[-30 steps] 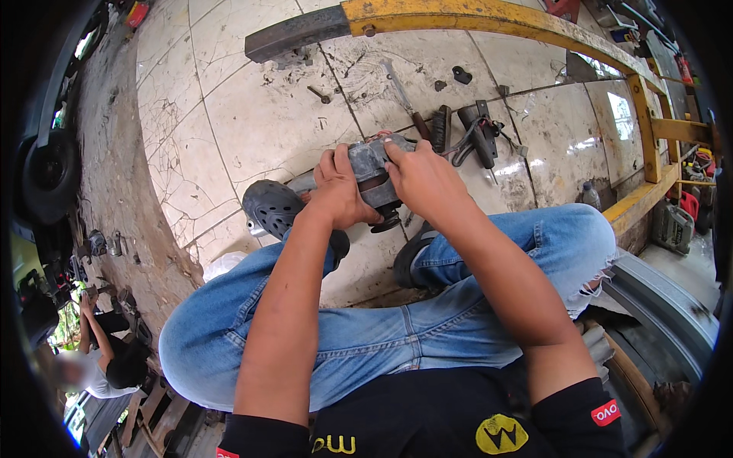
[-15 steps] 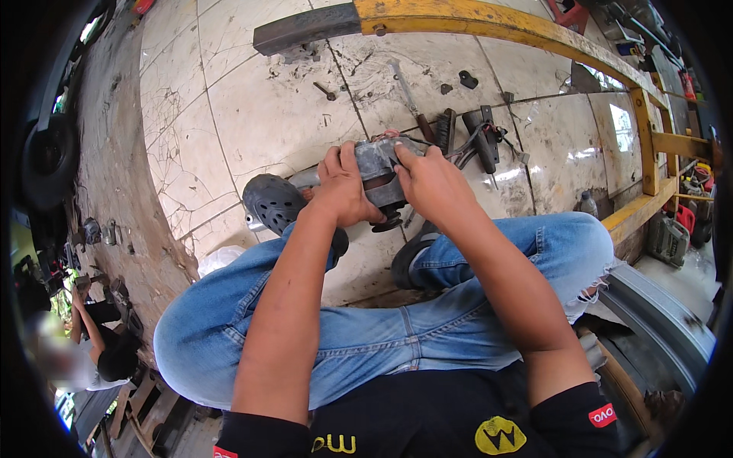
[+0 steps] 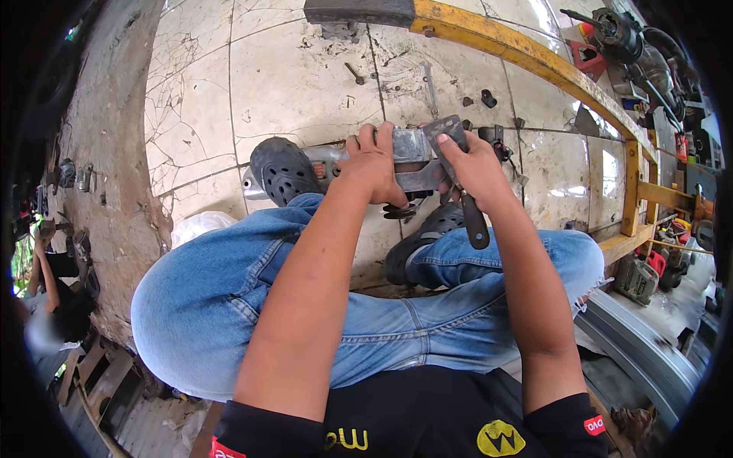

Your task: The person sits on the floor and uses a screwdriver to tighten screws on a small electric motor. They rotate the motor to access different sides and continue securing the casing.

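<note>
In the middle, my left hand (image 3: 370, 164) grips a grimy grey metal motor-like part (image 3: 412, 145), with a dark pulley (image 3: 398, 214) below it. My right hand (image 3: 473, 168) is closed on a long black brush-like tool (image 3: 476, 229), its broad head lying over that part's right side and its handle pointing down toward me. My left foot, in a black clog (image 3: 282, 169), rests beside a metal bar (image 3: 252, 187) on the tiles. An open-ended wrench (image 3: 430, 88) and small loose parts (image 3: 489, 99) lie beyond the work.
A yellow steel frame (image 3: 504, 53) arches over the back and right side. Red stand (image 3: 588, 61), machinery (image 3: 626, 38) and containers (image 3: 637, 278) crowd the right. A white bag (image 3: 198, 225) lies left of my knee. A co-worker (image 3: 50, 294) sits at far left, arms raised.
My right hand has taken hold of the black tool from the floor and brought it onto the grey part. My left hand stays on the part. The whole view has shifted slightly.
</note>
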`<control>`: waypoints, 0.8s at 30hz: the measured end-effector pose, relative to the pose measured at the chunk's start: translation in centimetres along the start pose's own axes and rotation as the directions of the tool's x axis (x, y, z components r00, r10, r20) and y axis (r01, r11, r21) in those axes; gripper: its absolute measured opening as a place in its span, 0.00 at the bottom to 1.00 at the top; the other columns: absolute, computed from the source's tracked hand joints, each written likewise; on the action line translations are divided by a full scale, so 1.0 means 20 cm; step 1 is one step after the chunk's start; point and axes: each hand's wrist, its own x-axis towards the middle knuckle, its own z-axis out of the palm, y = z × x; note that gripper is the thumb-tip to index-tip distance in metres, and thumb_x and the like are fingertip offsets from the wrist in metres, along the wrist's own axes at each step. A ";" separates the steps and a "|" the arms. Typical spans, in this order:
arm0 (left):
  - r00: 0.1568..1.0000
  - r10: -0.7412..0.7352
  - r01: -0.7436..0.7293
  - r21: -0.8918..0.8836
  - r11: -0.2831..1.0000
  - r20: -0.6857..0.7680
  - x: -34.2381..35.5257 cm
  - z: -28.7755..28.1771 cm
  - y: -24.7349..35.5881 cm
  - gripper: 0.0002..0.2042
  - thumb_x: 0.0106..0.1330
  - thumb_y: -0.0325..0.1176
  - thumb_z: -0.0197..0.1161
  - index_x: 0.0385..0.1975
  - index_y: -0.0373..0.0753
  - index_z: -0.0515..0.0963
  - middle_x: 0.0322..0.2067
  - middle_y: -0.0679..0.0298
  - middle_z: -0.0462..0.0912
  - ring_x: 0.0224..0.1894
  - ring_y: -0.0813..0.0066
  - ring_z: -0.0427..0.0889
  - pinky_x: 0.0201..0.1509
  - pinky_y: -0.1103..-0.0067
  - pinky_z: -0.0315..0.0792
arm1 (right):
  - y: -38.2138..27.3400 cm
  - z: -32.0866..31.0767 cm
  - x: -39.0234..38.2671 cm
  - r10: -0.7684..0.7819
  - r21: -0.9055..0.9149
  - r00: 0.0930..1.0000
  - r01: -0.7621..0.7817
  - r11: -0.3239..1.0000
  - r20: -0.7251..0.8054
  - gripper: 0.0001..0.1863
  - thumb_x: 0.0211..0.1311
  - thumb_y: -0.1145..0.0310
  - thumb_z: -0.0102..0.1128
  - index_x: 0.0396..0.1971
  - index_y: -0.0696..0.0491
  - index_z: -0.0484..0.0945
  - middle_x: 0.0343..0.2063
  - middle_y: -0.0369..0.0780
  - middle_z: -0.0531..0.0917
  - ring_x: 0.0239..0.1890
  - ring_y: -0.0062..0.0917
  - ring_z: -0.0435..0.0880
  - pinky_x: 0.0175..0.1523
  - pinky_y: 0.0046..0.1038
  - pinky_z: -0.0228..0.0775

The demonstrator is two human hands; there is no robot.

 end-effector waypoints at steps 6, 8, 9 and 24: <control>1.000 -0.008 0.008 -0.041 0.999 -0.003 0.00 0.00 0.03 0.67 0.33 0.44 0.85 0.75 0.48 0.41 0.70 0.53 0.50 0.71 0.43 0.55 0.66 0.45 0.63 | 0.01 0.04 0.03 0.167 0.147 0.984 -0.156 0.977 -0.063 0.14 0.68 0.63 0.58 0.45 0.58 0.77 0.29 0.42 0.84 0.20 0.25 0.83 0.18 0.28 0.72; 1.000 -0.019 0.019 -0.033 0.999 0.002 -0.01 -0.01 0.03 0.67 0.34 0.45 0.85 0.75 0.49 0.41 0.70 0.54 0.51 0.71 0.43 0.55 0.66 0.45 0.64 | 0.05 0.05 0.07 0.190 0.179 0.979 -0.175 0.968 -0.070 0.14 0.68 0.62 0.59 0.46 0.56 0.77 0.29 0.41 0.84 0.20 0.25 0.83 0.18 0.27 0.71; 1.000 -0.024 0.025 -0.025 0.999 0.012 -0.02 -0.02 0.03 0.67 0.35 0.45 0.84 0.75 0.49 0.41 0.70 0.54 0.51 0.71 0.42 0.55 0.66 0.45 0.64 | 0.06 0.06 0.08 0.191 0.187 0.979 -0.175 0.967 -0.072 0.15 0.68 0.62 0.58 0.47 0.56 0.76 0.28 0.41 0.84 0.20 0.24 0.83 0.18 0.27 0.71; 1.000 -0.014 0.015 -0.049 0.999 0.025 -0.02 -0.01 0.02 0.63 0.36 0.43 0.82 0.74 0.50 0.44 0.71 0.52 0.49 0.73 0.37 0.50 0.65 0.44 0.63 | -0.10 0.12 0.08 0.117 -0.025 0.988 -0.120 0.992 -0.098 0.16 0.63 0.72 0.50 0.49 0.63 0.69 0.30 0.46 0.84 0.15 0.26 0.78 0.14 0.29 0.69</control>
